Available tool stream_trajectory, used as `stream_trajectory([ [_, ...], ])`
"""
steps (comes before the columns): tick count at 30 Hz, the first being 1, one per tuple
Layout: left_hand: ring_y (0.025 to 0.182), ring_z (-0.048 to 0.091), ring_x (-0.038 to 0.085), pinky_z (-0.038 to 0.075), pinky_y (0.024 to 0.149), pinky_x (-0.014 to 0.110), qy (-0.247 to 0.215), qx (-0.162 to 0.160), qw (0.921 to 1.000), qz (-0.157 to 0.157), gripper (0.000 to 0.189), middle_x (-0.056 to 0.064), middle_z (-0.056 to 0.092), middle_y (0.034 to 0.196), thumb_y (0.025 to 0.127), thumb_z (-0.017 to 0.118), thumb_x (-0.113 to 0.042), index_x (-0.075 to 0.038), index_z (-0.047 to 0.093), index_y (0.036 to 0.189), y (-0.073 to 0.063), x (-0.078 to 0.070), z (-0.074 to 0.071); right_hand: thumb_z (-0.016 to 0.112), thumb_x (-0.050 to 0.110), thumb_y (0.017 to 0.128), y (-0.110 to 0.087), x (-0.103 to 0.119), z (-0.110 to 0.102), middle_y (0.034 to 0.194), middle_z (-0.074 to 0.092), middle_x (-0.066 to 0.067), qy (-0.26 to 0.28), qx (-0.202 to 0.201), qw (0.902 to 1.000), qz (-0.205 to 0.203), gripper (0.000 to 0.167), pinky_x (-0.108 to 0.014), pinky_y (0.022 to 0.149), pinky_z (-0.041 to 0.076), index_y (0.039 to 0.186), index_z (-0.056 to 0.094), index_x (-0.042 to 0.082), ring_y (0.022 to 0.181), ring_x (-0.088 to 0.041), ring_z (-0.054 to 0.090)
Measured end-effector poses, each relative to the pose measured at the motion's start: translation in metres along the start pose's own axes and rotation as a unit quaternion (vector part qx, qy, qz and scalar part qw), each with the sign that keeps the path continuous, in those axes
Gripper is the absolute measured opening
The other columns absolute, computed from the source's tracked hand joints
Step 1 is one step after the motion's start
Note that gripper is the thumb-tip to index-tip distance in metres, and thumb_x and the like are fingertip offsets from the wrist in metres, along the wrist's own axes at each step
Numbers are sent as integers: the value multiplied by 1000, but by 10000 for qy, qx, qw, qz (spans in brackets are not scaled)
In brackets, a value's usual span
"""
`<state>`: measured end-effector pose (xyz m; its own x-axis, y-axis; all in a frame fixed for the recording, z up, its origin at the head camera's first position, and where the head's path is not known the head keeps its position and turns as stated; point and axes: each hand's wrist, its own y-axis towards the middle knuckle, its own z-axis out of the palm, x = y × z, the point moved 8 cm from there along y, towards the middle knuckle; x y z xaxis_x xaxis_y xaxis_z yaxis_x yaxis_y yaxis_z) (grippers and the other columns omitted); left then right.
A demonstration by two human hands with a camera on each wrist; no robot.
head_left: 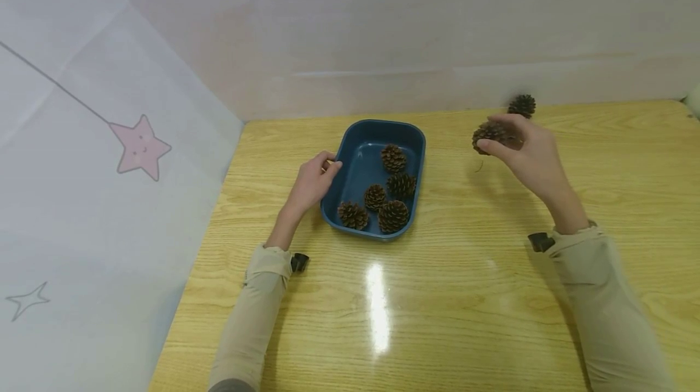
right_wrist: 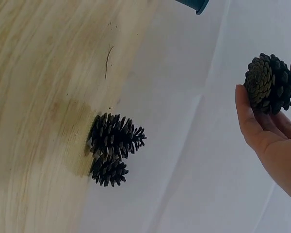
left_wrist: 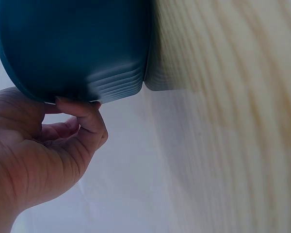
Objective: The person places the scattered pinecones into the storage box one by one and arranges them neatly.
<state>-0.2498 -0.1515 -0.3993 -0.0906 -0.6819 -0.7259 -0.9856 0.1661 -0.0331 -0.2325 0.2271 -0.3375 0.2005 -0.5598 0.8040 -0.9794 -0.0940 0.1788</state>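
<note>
Head view: a table (head_left: 459, 319) bears the tray (head_left: 358, 161), its left rim pinched by the left hand (head_left: 314, 179). Right of the tray, the right hand (head_left: 533, 157) grips a raised cone (head_left: 488, 135); five more cones (head_left: 393, 216) lie inside. Collecting seems underway; the next move calls for carriage to the tray.

The left arm (head_left: 248, 319) reaches forward, slanting inward to the right; its wrist (head_left: 282, 231) is bare beyond the sleeve (head_left: 268, 267), and the left grip (head_left: 316, 178) is bent into a pinch. The right arm (head_left: 609, 313), well apart, slants inward to the left, its grip (head_left: 533, 152) curved in a hold, thumb (head_left: 494, 149) opposite the fingers (head_left: 511, 118).
</note>
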Motion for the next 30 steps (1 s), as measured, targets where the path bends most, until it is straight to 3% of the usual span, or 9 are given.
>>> stream_trajectory([
  [10,73,53,26,44,66,38,4,-47,10000,3,36,14,61,97,111,52,-25,0,61,135,-1,2,1,76,30,98,7,12,6,135,63,-12,191,-104,9997,-121,49,-16,89,47,141,64,11,105,5,58],
  [14,74,54,26,45,67,38,2,-31,10000,-23,37,15,61,98,111,52,-26,0,60,136,0,2,2,76,31,97,10,20,11,137,63,-12,249,-122,9995,-117,49,-19,91,49,141,64,12,117,-13,64],
  [18,76,55,27,45,68,39,13,-29,10000,-24,37,15,62,98,111,52,-25,1,60,136,2,1,3,76,31,98,13,27,16,142,60,-13,421,-56,9990,-114,50,-29,101,50,142,63,11,131,-31,57],
  [22,76,54,27,45,68,38,38,-49,10000,-11,36,15,61,97,111,53,-25,1,60,135,2,0,2,75,29,98,16,35,22,143,60,-13,634,-19,9977,-238,49,-36,106,48,142,64,9,135,-29,54],
  [30,76,54,27,44,68,38,32,-60,10000,20,36,15,61,97,111,53,-25,1,61,135,1,1,0,74,25,99,25,54,33,142,61,-15,1078,-59,9929,-493,46,-35,106,47,140,65,6,135,-28,55],
])
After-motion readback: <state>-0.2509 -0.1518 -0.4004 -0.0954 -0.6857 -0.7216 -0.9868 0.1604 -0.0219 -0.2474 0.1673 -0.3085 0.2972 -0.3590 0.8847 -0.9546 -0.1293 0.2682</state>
